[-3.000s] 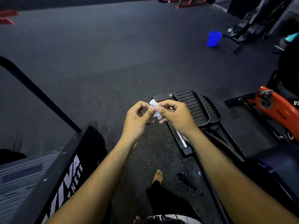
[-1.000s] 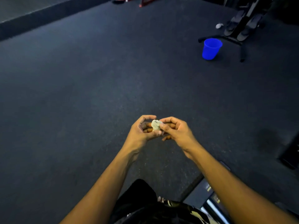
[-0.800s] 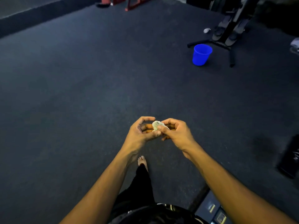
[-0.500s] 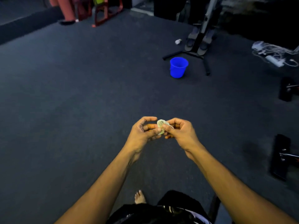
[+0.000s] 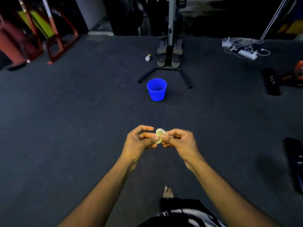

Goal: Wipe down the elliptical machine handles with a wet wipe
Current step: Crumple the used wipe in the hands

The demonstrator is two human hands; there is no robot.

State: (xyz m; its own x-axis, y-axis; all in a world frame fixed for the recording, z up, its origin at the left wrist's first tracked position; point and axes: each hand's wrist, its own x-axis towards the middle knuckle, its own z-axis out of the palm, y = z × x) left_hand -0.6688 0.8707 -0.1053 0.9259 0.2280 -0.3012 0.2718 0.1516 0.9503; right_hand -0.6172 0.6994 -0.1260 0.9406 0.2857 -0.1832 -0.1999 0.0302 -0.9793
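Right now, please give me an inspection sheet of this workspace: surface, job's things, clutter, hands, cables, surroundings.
Surface: dark rubber gym floor, bare around the person.
Job's things: crumpled wet wipe, pinched between both hands; the upright machine stands ahead, untouched.
Clutter: blue bucket upright on the floor before the machine; small white object beside the machine's pedals.
Hands: left hand and right hand both pinch the wipe with their fingertips.
Cables: white power strip with tangled cords on the floor, far right.
Surroundings: red frames far left; orange machine at the right edge; a bare foot below.
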